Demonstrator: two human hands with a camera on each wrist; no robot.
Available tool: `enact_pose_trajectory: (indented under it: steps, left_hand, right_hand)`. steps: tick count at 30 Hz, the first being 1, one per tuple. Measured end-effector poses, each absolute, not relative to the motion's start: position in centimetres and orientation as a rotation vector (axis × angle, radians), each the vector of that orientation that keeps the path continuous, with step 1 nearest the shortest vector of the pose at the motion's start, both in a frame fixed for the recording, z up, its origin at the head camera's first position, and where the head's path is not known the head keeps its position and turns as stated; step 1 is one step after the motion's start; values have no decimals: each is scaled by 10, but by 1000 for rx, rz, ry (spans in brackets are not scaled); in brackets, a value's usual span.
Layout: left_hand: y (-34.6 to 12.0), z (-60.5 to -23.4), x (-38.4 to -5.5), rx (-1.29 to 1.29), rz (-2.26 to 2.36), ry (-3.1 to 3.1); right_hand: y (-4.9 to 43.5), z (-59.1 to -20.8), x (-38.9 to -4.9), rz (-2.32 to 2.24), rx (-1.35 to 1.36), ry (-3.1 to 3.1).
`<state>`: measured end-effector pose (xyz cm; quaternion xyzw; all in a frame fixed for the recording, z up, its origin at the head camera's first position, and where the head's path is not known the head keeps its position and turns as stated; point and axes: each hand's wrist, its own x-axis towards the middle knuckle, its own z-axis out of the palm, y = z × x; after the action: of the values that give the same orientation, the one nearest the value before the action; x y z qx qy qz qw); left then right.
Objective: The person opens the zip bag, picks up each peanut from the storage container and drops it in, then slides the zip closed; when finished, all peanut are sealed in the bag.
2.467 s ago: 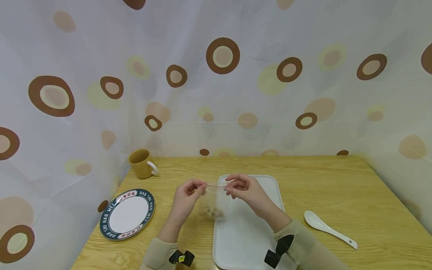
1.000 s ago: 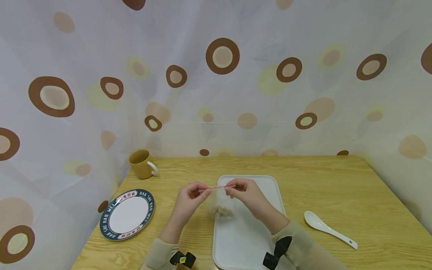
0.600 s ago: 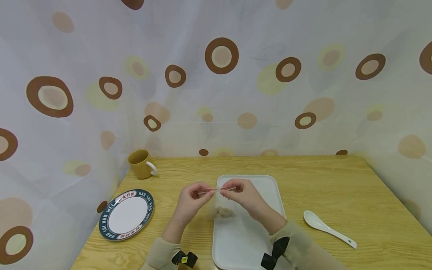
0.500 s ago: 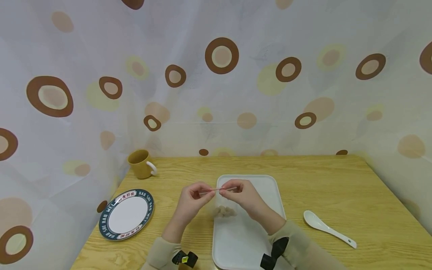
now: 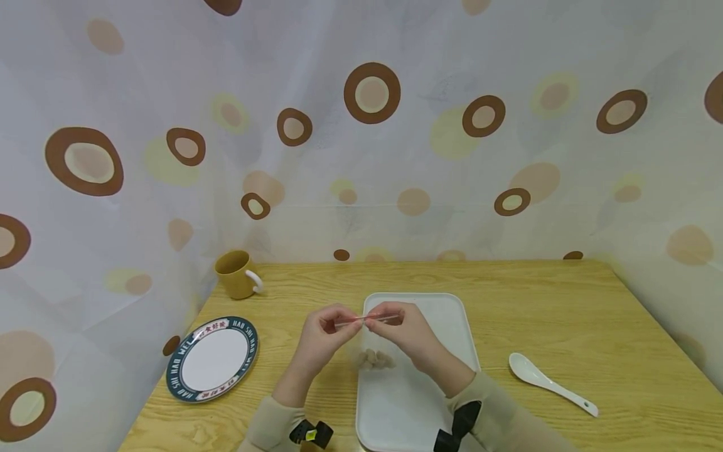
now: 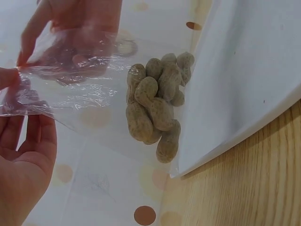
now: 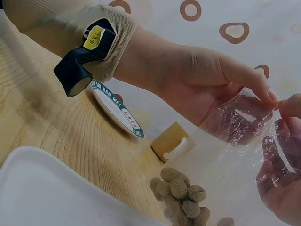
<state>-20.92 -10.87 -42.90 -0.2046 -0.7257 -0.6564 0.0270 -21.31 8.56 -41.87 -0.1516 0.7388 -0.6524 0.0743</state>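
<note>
A clear plastic bag [image 6: 89, 101] hangs from both hands, with several unshelled peanuts [image 6: 153, 103] gathered at its bottom. My left hand [image 5: 316, 339] pinches the bag's top edge between thumb and forefinger. Right beside it, my right hand [image 5: 415, 336] pinches the same edge, so the two sets of fingertips almost meet in the middle. A thin reddish line runs along the bag's mouth in the head view. The peanuts overlap the left rim of a white tray [image 5: 412, 402] in that view. Behind the film, other fingers of both hands show through.
A white spoon [image 5: 550, 383] lies right of the tray on the wooden table [image 5: 542, 301]. On the left stand a plate [image 5: 211, 359] with a dark lettered rim and a mustard mug [image 5: 237, 276] with a white handle. A patterned curtain [image 5: 418, 157] encloses the back and sides.
Both hands have drawn together along the bag's top edge until their fingertips nearly meet. The bag of peanuts has shifted right, over the tray's left rim. Plate, mug and spoon stay put.
</note>
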Motion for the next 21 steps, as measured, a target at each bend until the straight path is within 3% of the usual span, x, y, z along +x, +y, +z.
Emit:
enact_pose_trajectory:
  steps: [21]
  left_hand:
    - [-125,-427,-213,-499,-1927,-2433]
  right_hand:
    - [98,-416,-216,-1886,-336,2331]
